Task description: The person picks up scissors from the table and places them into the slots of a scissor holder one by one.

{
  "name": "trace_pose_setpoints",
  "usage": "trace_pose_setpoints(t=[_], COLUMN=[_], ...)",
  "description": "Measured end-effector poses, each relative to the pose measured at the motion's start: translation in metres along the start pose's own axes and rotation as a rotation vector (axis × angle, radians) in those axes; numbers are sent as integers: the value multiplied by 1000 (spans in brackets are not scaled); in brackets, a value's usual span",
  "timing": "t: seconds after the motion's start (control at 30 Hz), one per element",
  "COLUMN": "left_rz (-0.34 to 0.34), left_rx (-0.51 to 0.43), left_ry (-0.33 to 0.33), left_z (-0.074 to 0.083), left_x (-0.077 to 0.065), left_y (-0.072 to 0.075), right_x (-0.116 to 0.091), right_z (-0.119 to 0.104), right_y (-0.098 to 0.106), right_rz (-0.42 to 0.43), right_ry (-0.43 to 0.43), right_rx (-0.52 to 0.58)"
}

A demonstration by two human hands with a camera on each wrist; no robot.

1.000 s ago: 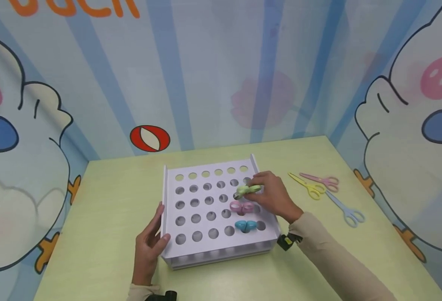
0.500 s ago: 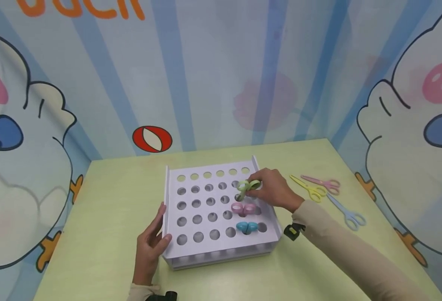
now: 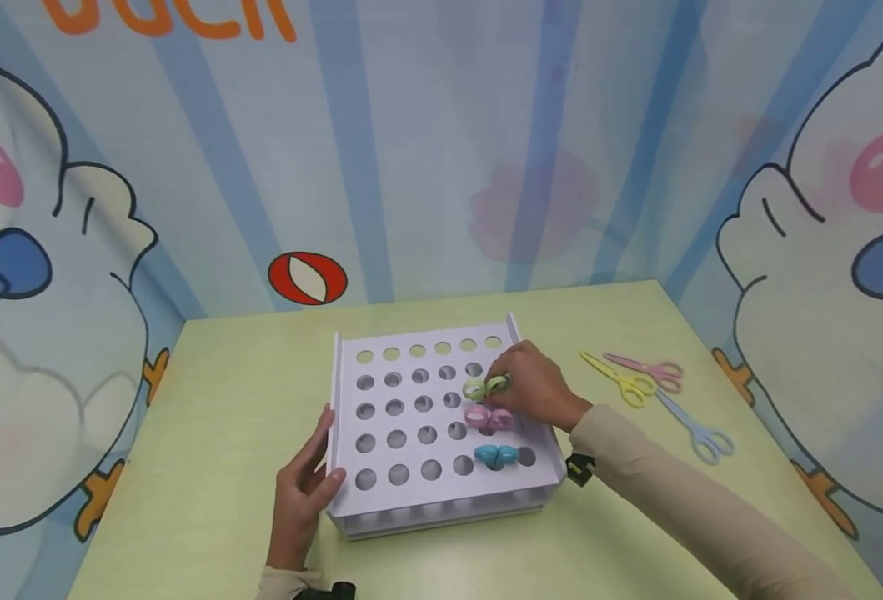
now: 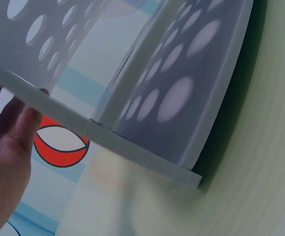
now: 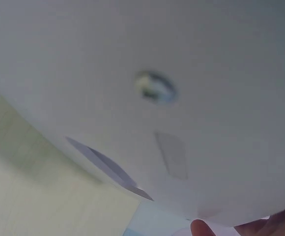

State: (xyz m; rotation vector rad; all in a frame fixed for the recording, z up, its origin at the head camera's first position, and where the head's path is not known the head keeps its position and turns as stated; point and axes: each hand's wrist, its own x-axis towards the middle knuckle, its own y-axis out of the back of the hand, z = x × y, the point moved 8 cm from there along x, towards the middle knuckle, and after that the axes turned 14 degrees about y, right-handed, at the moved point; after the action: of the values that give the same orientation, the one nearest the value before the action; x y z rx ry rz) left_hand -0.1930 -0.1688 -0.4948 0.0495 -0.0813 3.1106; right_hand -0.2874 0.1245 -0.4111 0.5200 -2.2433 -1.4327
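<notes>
A white rack (image 3: 411,454) with rows of round holes stands on the table. My left hand (image 3: 300,496) holds its left side panel, thumb over the front edge; the left wrist view shows that hand (image 4: 7,157) at the panel too. My right hand (image 3: 534,385) pinches light green scissors (image 3: 474,389) by their handles, blades down at a hole on the right, mostly hidden. Just in front, pink scissors (image 3: 479,417) and blue scissors (image 3: 497,456) stand in holes with only their handles showing. In the right wrist view only fingertips (image 5: 201,228) show, beside the white panel.
Right of the rack lie yellow scissors (image 3: 629,385), other pink scissors (image 3: 659,372) and light blue scissors (image 3: 699,433), close together on the pale table (image 3: 223,400). A printed cloth wall (image 3: 426,150) with cartoon figures encloses the table's back and sides.
The green scissors tilted upright and then sank lower toward the rack, their handles now close above its surface. My right hand moved with them. The left hand stayed on the rack.
</notes>
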Motion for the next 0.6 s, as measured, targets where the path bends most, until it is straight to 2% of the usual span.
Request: trace_pose_setpoints(t=[0.37, 0.6], left_rz=[14, 6], left_rx=[4, 4], left_ry=[-16, -4], left_z=[0, -1], left_x=[0, 0], left_y=[0, 1], right_x=[-1, -6], right_z=[0, 1], right_y=[-1, 7], right_rz=[7, 29], right_ry=[-17, -2], right_rx=[18, 19])
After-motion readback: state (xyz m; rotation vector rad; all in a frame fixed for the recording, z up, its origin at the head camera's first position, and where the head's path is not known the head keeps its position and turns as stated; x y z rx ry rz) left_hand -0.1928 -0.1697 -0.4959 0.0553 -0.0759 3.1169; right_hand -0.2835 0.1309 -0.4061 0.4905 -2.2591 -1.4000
